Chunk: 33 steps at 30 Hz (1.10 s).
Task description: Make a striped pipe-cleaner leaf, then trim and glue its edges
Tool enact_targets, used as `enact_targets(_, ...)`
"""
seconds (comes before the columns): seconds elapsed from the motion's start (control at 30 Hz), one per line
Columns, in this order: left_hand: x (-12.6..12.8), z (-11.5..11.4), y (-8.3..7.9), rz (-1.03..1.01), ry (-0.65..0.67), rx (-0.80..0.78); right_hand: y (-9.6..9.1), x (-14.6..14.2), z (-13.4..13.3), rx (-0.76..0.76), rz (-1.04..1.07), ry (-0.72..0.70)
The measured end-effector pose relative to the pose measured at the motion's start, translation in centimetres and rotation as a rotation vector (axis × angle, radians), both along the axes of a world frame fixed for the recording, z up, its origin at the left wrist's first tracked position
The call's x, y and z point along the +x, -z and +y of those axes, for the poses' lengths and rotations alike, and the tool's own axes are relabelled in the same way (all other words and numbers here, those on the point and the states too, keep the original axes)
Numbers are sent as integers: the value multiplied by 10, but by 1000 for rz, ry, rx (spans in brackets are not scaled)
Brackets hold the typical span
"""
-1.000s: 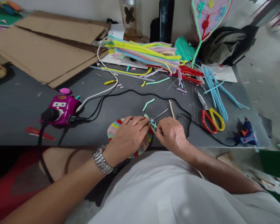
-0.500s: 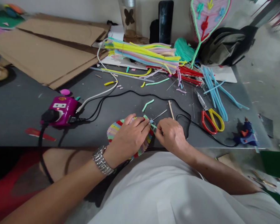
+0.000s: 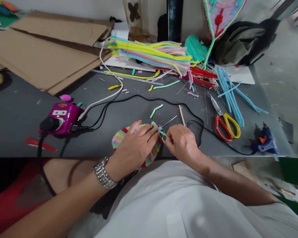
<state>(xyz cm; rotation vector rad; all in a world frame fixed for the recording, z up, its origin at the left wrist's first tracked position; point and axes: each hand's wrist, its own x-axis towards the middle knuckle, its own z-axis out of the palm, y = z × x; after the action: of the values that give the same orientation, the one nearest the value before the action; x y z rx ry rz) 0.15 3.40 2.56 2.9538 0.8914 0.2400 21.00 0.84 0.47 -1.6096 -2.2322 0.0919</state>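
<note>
A rounded piece covered in striped pipe cleaners (image 3: 119,137), in red, yellow, green and lilac, lies at the table's front edge. Across its top my left hand (image 3: 136,145) holds it, fingers bent over the surface and thumb hidden. Close by on the right, my right hand (image 3: 181,138) is closed in a pinch on a thin green pipe cleaner (image 3: 162,133) at the piece's right edge. A thin metal rod (image 3: 170,121) sticks out beyond the left fingertips. What lies under both palms is hidden.
Scissors (image 3: 223,120) and a glue gun (image 3: 264,140) lie to the right, with a black cord (image 3: 144,96) crossing the table. A purple power socket (image 3: 66,117) stands left. Behind are bundled pipe cleaners (image 3: 151,54), blue pipe cleaners (image 3: 228,89) and cardboard (image 3: 44,59).
The view has tilted slightly, so the background sits a little differently. My left hand has shifted very slightly left in the picture; both hands keep the same holds.
</note>
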Motion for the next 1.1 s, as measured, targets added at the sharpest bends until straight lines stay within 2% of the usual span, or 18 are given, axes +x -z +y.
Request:
enact_targets(0.27,2,-3,-5,5,-25,-63,1,0,0,-5,-6,1)
enact_targets(0.43,9,-6,-7,17,-49,-27,2,-1,-1,-31,-7,-20)
enact_targets(0.73,4,-3,2,-17,-24,36,0,2,2,-72,33,19)
enact_targets(1.1,15,-9,-14,16,-114,-33,-4,-8,-1,-179,74,0)
